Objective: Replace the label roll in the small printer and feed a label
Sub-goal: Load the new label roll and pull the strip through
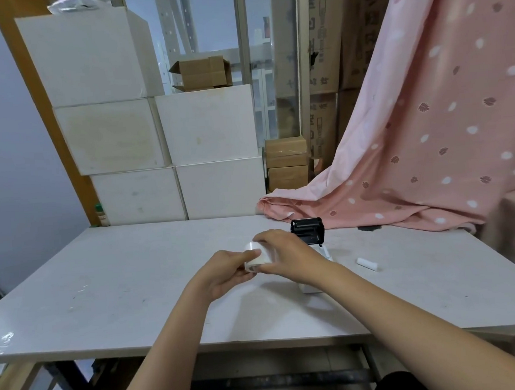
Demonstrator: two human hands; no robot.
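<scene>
A white label roll [255,255] is held above the table, in front of me at the middle. My left hand [228,273] grips it from below and the left. My right hand [288,255] covers its top and right side. Behind my right hand stands the small white printer [313,287], its black lid [308,231] raised open; most of its body is hidden by my right hand and wrist. A small white core tube [367,264] lies on the table to the right of the printer.
The pale grey table [119,280] spreads to the left. A pink patterned cloth [416,168] drapes onto its far right corner. White boxes [162,158] are stacked behind the far edge, with brown cartons beside them.
</scene>
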